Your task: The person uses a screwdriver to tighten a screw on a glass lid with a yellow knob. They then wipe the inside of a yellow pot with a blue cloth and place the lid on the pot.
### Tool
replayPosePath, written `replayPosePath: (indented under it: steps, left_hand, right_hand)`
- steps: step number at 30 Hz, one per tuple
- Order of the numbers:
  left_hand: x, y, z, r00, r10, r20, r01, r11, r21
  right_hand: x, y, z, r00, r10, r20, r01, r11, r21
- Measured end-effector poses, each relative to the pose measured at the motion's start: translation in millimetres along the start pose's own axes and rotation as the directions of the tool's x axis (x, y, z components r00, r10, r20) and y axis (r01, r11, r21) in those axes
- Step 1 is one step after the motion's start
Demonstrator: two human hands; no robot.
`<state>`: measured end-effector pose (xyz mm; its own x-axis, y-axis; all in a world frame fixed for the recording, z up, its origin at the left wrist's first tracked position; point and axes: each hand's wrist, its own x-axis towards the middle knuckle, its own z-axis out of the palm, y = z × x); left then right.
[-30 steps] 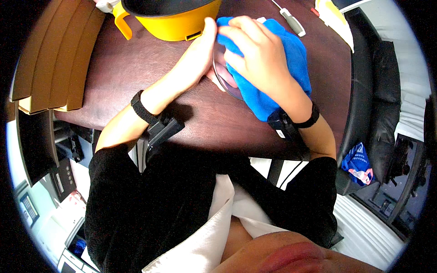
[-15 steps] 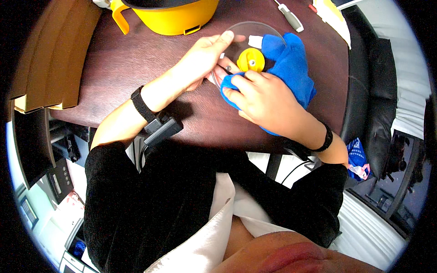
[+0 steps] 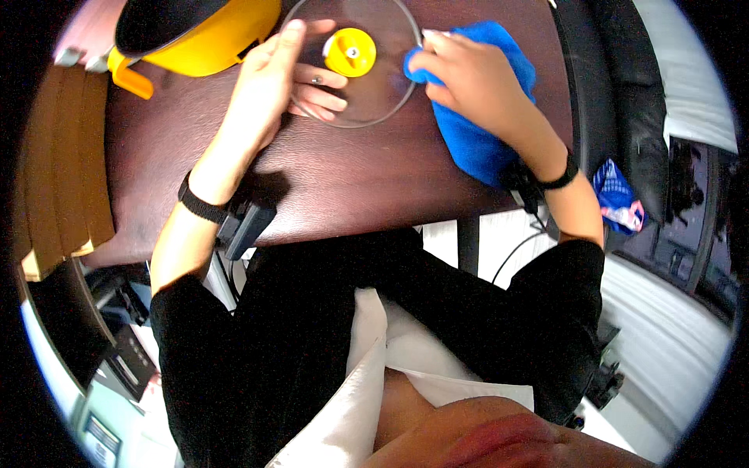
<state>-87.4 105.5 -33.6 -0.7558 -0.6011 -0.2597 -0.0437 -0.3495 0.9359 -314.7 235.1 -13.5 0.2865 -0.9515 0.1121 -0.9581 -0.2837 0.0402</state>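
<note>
A round clear glass lid (image 3: 386,90) with a yellow knob (image 3: 349,53) is held above the table by my left hand (image 3: 265,90). The thumb lies at the lid's left rim, and the other fingers show through the glass beneath it. At the lid's right edge, my right hand (image 3: 476,82) is closed on a blue cloth (image 3: 480,148). A bunched bit of the cloth meets the rim by its fingertips, while the rest hangs under the hand and onto the table.
Just beyond my left hand stands a yellow pot (image 3: 211,47) with a dark inside and a side handle (image 3: 133,78). Brown cardboard (image 3: 62,156) stands along the left side of the dark red-brown table (image 3: 351,187). A black padded seat (image 3: 640,117) lies past the table's right edge.
The lid and my left hand appear farther left, nearer the pot. My right hand, with the cloth, has gone from the lid's near side to its right rim. The whole view has shifted.
</note>
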Motion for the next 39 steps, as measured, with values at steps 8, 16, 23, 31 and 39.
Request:
replayPosePath:
  steps: [8,16,23,31,39]
  left_hand:
    - [6,-7,-7,0.997,0.079,-0.010,-0.079,0.996,0.049]
    - [2,-6,-6,0.996,0.093,0.000,-0.093,0.995,0.039]
    - [2,-7,-9,0.995,0.098,-0.007,-0.097,0.994,0.053]
    - [2,-3,-8,0.995,0.097,-0.017,-0.096,0.995,0.041]
    - [0,-4,-9,0.997,0.077,-0.025,-0.076,0.997,0.030]
  right_hand:
    - [10,13,-4,0.972,0.089,-0.219,-0.110,0.990,-0.088]
    - [-46,-8,-13,0.926,0.360,-0.109,-0.364,0.931,-0.014]
    - [-37,19,-12,0.983,0.150,-0.109,-0.177,0.931,-0.320]
    - [-32,22,-3,0.975,0.129,-0.182,-0.191,0.903,-0.384]
    - [24,14,0,0.937,0.114,-0.330,-0.118,0.993,0.007]
